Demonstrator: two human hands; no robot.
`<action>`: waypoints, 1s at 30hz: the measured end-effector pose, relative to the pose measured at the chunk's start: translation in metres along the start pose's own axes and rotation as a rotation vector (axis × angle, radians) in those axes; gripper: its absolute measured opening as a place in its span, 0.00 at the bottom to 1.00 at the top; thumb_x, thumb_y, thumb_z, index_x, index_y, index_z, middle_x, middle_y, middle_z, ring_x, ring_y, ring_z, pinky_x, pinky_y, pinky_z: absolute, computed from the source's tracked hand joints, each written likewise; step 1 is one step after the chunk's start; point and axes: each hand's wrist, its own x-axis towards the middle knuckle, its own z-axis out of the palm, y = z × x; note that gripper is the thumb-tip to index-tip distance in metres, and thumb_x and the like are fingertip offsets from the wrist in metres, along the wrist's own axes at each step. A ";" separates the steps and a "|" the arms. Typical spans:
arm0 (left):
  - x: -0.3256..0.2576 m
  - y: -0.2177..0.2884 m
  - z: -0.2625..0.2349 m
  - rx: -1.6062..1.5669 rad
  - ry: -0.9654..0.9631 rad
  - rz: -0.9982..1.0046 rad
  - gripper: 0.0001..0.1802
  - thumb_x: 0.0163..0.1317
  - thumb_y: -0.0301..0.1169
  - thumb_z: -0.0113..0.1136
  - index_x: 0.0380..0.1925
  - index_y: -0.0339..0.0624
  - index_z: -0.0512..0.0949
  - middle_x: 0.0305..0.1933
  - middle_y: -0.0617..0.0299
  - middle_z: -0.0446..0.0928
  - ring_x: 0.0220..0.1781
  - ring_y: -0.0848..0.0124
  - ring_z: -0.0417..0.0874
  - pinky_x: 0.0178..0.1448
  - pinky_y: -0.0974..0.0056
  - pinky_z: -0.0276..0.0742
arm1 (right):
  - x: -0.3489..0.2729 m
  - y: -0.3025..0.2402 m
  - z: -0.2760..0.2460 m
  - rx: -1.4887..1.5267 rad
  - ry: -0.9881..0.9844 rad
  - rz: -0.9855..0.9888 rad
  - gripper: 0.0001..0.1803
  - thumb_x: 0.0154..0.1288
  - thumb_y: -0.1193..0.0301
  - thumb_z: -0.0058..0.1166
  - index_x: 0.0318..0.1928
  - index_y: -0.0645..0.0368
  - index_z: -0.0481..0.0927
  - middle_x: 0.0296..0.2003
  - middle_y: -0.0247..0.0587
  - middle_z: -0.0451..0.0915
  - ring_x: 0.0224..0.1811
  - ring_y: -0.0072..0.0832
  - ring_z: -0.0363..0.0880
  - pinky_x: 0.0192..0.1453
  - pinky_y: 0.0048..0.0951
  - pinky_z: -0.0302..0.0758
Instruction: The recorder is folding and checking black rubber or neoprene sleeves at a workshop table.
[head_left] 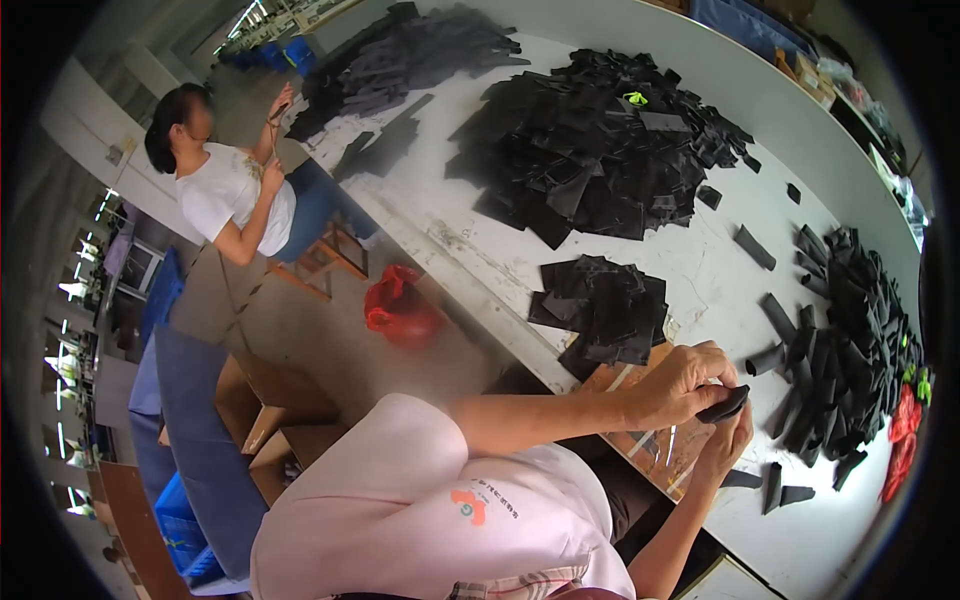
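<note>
Over the table's near edge, my left hand is closed with its fingers pinching a small black fabric piece. My right hand grips the same piece from below, its fingers partly hidden behind it. The piece looks folded or rolled. Beneath my hands lies a brown wooden board with a thin light-coloured tool on it. Just beyond my left hand is a small stack of flat black fabric pieces. To the right of my hands lies a heap of rolled black fabric tubes.
A large pile of black fabric pieces covers the far table, with long black strips behind. A red plastic bag is on the floor. Another person sits at left. Cardboard boxes stand at my left.
</note>
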 end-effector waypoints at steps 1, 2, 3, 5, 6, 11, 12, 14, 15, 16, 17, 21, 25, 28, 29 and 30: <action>0.001 0.006 0.000 -0.194 0.042 -0.097 0.06 0.53 0.21 0.55 0.33 0.38 0.73 0.31 0.62 0.76 0.37 0.72 0.77 0.42 0.69 0.72 | 0.000 -0.004 0.002 -0.019 0.050 -0.201 0.18 0.63 0.60 0.43 0.34 0.66 0.70 0.27 0.33 0.68 0.27 0.23 0.67 0.29 0.24 0.63; -0.001 0.010 0.000 -0.389 0.092 -0.198 0.05 0.56 0.21 0.53 0.34 0.38 0.73 0.31 0.63 0.76 0.37 0.76 0.76 0.42 0.71 0.72 | 0.001 -0.016 0.005 -0.014 0.036 -0.206 0.18 0.63 0.60 0.43 0.34 0.66 0.70 0.27 0.33 0.68 0.27 0.23 0.67 0.29 0.24 0.63; -0.002 0.012 -0.001 -0.523 0.116 -0.227 0.04 0.60 0.22 0.50 0.35 0.37 0.72 0.32 0.64 0.75 0.38 0.80 0.74 0.43 0.72 0.71 | 0.003 -0.037 0.005 -0.327 -0.062 -0.340 0.19 0.62 0.59 0.45 0.34 0.66 0.70 0.28 0.38 0.68 0.26 0.29 0.68 0.29 0.27 0.64; -0.006 0.014 -0.001 -0.612 0.210 -0.253 0.04 0.59 0.23 0.51 0.34 0.35 0.72 0.31 0.63 0.75 0.36 0.78 0.75 0.42 0.72 0.71 | 0.008 -0.068 0.008 -0.754 -0.224 -0.451 0.17 0.57 0.62 0.51 0.34 0.66 0.71 0.28 0.46 0.69 0.26 0.41 0.68 0.28 0.34 0.65; -0.007 0.014 -0.002 -0.704 0.295 -0.280 0.05 0.58 0.25 0.52 0.33 0.34 0.72 0.31 0.61 0.76 0.34 0.77 0.75 0.40 0.72 0.71 | 0.010 -0.067 0.009 -0.751 -0.231 -0.455 0.17 0.57 0.62 0.51 0.34 0.66 0.71 0.28 0.46 0.69 0.26 0.41 0.68 0.28 0.34 0.65; -0.026 -0.007 -0.004 -0.467 0.114 -0.354 0.09 0.55 0.27 0.56 0.36 0.35 0.71 0.34 0.63 0.75 0.37 0.78 0.74 0.43 0.73 0.70 | 0.001 -0.002 0.000 -0.663 -0.228 -0.489 0.07 0.58 0.76 0.48 0.24 0.65 0.69 0.18 0.44 0.66 0.21 0.39 0.66 0.25 0.32 0.62; -0.026 -0.010 -0.002 -0.406 0.031 -0.345 0.12 0.55 0.28 0.58 0.38 0.36 0.71 0.36 0.64 0.74 0.39 0.78 0.73 0.46 0.72 0.70 | -0.001 0.003 -0.003 -0.630 -0.207 -0.491 0.07 0.58 0.77 0.48 0.24 0.65 0.70 0.17 0.43 0.66 0.21 0.37 0.67 0.25 0.30 0.62; -0.013 0.003 0.006 -0.555 0.087 -0.386 0.13 0.51 0.30 0.61 0.33 0.35 0.72 0.31 0.67 0.74 0.35 0.81 0.72 0.40 0.74 0.69 | -0.008 0.009 -0.007 -0.481 -0.201 -0.355 0.07 0.58 0.78 0.48 0.24 0.64 0.69 0.18 0.40 0.67 0.21 0.32 0.67 0.25 0.28 0.62; -0.005 -0.001 0.011 -0.600 0.024 -0.392 0.09 0.48 0.27 0.61 0.27 0.35 0.72 0.26 0.67 0.74 0.31 0.81 0.71 0.35 0.74 0.68 | -0.010 0.011 -0.008 -0.336 -0.193 -0.224 0.07 0.57 0.78 0.48 0.23 0.64 0.69 0.18 0.38 0.67 0.22 0.27 0.67 0.25 0.26 0.62; 0.003 -0.004 0.018 -0.653 -0.050 -0.404 0.07 0.45 0.24 0.61 0.21 0.35 0.72 0.21 0.67 0.73 0.26 0.82 0.71 0.30 0.74 0.67 | -0.010 0.015 -0.013 -0.346 -0.178 -0.207 0.07 0.57 0.78 0.48 0.23 0.64 0.69 0.18 0.38 0.67 0.22 0.27 0.67 0.25 0.26 0.62; 0.012 0.006 0.023 -0.684 -0.083 -0.400 0.08 0.42 0.22 0.61 0.15 0.36 0.70 0.16 0.70 0.70 0.23 0.83 0.67 0.26 0.72 0.64 | -0.013 0.020 -0.022 -0.323 -0.089 -0.227 0.04 0.57 0.78 0.47 0.26 0.65 0.71 0.22 0.37 0.71 0.26 0.25 0.70 0.29 0.27 0.66; 0.004 -0.008 0.021 0.162 -0.013 -0.026 0.10 0.35 0.25 0.63 0.16 0.34 0.71 0.20 0.53 0.72 0.22 0.68 0.72 0.29 0.65 0.67 | -0.016 0.024 -0.004 -0.195 -0.303 -0.052 0.04 0.53 0.79 0.46 0.26 0.65 0.74 0.22 0.38 0.73 0.24 0.26 0.72 0.27 0.26 0.70; -0.006 -0.011 0.010 -0.225 -0.170 -0.363 0.05 0.52 0.22 0.58 0.30 0.35 0.75 0.32 0.61 0.74 0.33 0.79 0.73 0.38 0.74 0.70 | -0.008 0.024 0.008 -0.267 -0.241 -0.147 0.05 0.50 0.79 0.46 0.29 0.64 0.75 0.26 0.46 0.74 0.26 0.41 0.74 0.30 0.30 0.71; -0.004 -0.002 0.008 -0.675 -0.080 -0.364 0.08 0.55 0.20 0.55 0.36 0.34 0.76 0.38 0.58 0.75 0.39 0.75 0.75 0.47 0.71 0.73 | -0.003 0.001 0.003 -0.282 -0.289 -0.005 0.10 0.51 0.78 0.48 0.37 0.61 0.73 0.27 0.45 0.75 0.32 0.43 0.73 0.35 0.32 0.71; -0.001 0.000 0.007 -0.684 -0.096 -0.368 0.08 0.55 0.20 0.55 0.36 0.34 0.76 0.38 0.58 0.75 0.39 0.75 0.75 0.47 0.71 0.73 | -0.003 -0.003 0.002 -0.316 -0.289 -0.054 0.09 0.52 0.77 0.49 0.37 0.60 0.74 0.27 0.45 0.75 0.32 0.43 0.74 0.35 0.32 0.71; 0.002 0.001 0.006 -0.639 -0.103 -0.365 0.08 0.55 0.19 0.54 0.36 0.34 0.76 0.37 0.58 0.76 0.38 0.75 0.76 0.45 0.71 0.74 | -0.001 -0.006 0.000 -0.350 -0.292 -0.103 0.09 0.52 0.77 0.49 0.36 0.60 0.74 0.27 0.45 0.75 0.31 0.43 0.74 0.34 0.33 0.71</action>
